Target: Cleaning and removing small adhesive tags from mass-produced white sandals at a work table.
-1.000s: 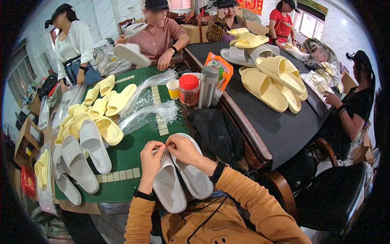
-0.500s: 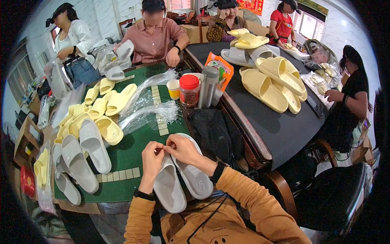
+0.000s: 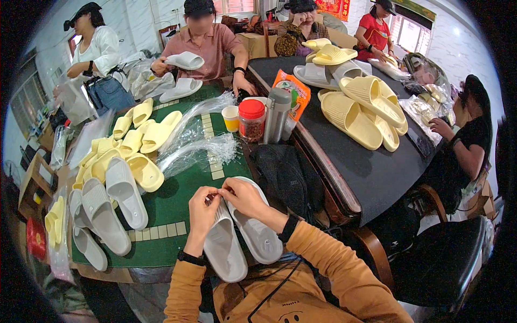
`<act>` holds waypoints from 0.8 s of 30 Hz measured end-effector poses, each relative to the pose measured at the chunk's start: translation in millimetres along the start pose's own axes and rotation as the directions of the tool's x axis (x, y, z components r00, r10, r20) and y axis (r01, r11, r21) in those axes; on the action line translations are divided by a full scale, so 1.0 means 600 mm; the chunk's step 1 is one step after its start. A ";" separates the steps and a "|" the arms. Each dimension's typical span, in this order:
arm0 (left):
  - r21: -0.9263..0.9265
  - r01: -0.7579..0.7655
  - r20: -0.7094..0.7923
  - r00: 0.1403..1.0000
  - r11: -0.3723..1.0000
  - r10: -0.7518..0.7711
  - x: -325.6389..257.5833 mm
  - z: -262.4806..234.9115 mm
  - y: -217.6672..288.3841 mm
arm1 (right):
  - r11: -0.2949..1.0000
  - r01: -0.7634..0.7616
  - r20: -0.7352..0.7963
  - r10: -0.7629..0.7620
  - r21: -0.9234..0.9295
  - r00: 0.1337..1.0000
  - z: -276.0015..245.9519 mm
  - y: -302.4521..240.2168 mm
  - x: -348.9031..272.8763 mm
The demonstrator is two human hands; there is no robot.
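Observation:
Two grey slide slippers lie side by side at the table's front edge, the left slipper (image 3: 225,250) and the right slipper (image 3: 262,240), toes away from me. Over their straps my left hand (image 3: 202,211) and my right hand (image 3: 245,202) meet with fingertips pinched together. Whatever is between the fingers is too small to make out. Parts of both straps are hidden behind my hands. Beyond them, bunches of clear thin plastic strands (image 3: 202,153) spread over the green mat (image 3: 167,210).
Grey slippers (image 3: 106,218) and yellow slippers (image 3: 156,132) are heaped at left. A red-lidded jar (image 3: 251,121), a paper cup (image 3: 230,118) and a grey flask (image 3: 277,116) stand ahead. More yellow slippers (image 3: 353,121) pile on the black table (image 3: 371,183). Several people work around.
My hands stay pinched together, shifted very slightly right. Across the table, a person in pink has raised one grey slipper, with another lying below it, and reached the other hand toward the table.

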State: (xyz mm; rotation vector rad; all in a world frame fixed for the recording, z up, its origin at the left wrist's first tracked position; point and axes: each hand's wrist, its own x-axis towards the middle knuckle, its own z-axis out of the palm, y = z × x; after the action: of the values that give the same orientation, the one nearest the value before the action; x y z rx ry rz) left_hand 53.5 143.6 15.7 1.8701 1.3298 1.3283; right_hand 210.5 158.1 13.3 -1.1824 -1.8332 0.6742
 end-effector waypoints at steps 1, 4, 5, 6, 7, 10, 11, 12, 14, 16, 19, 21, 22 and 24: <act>0.008 -0.004 -0.002 1.000 1.000 0.004 0.000 0.000 0.000 | 1.000 0.012 -0.003 -0.012 -0.001 1.000 0.002 0.003 0.001; 0.014 -0.019 -0.018 1.000 1.000 0.020 0.000 0.000 0.001 | 1.000 0.018 -0.004 -0.018 -0.003 1.000 0.001 0.001 0.000; 0.013 -0.020 -0.018 1.000 1.000 0.020 0.000 0.000 0.003 | 1.000 0.011 -0.002 -0.011 -0.004 1.000 0.000 0.000 -0.001; 0.007 -0.018 -0.010 1.000 1.000 0.018 0.000 -0.001 0.005 | 1.000 0.011 -0.004 -0.011 -0.003 1.000 -0.001 0.000 0.000; 0.001 -0.015 -0.002 1.000 1.000 0.015 0.001 -0.001 0.007 | 1.000 0.009 0.002 -0.009 -0.008 1.000 -0.001 0.001 0.000; -0.029 -0.006 -0.013 1.000 1.000 0.006 -0.001 0.001 0.008 | 1.000 0.010 0.007 -0.010 -0.018 1.000 0.000 0.002 0.000; -0.028 -0.006 -0.013 1.000 1.000 0.006 -0.001 0.001 0.008 | 1.000 0.013 0.007 -0.013 -0.025 1.000 0.001 0.003 0.000; -0.027 -0.007 -0.010 1.000 1.000 0.007 -0.001 0.000 0.007 | 1.000 0.013 0.006 -0.013 -0.025 1.000 0.001 0.004 0.000; -0.027 -0.009 -0.007 1.000 1.000 0.008 -0.001 0.000 0.006 | 0.999 0.016 0.012 -0.016 -0.029 1.000 0.002 0.006 0.001; -0.007 0.011 -0.005 1.000 1.000 -0.011 -0.001 -0.001 0.004 | 0.999 0.016 0.010 -0.015 -0.030 1.000 0.002 0.005 0.000; -0.010 -0.014 -0.025 1.000 1.000 0.014 -0.001 -0.002 0.001 | 0.999 0.018 0.002 -0.018 -0.026 1.000 0.002 0.003 -0.001; -0.005 -0.015 -0.025 1.000 1.000 0.015 -0.001 -0.002 0.002 | 1.000 0.022 -0.003 -0.022 -0.022 1.000 0.002 0.002 -0.001; 0.000 -0.016 -0.024 1.000 1.000 0.016 -0.001 -0.003 0.002 | 0.999 0.028 -0.003 -0.029 -0.024 1.000 0.001 0.001 -0.001; -0.004 -0.012 -0.023 1.000 1.000 0.012 -0.002 -0.003 0.000 | 0.999 0.035 -0.004 -0.035 -0.027 0.999 0.001 0.002 -0.001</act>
State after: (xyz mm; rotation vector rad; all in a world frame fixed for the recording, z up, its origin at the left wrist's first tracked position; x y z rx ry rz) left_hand 51.8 142.4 16.1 1.8689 1.3282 1.3613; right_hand 210.5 157.8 11.6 -1.1652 -1.8601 0.6283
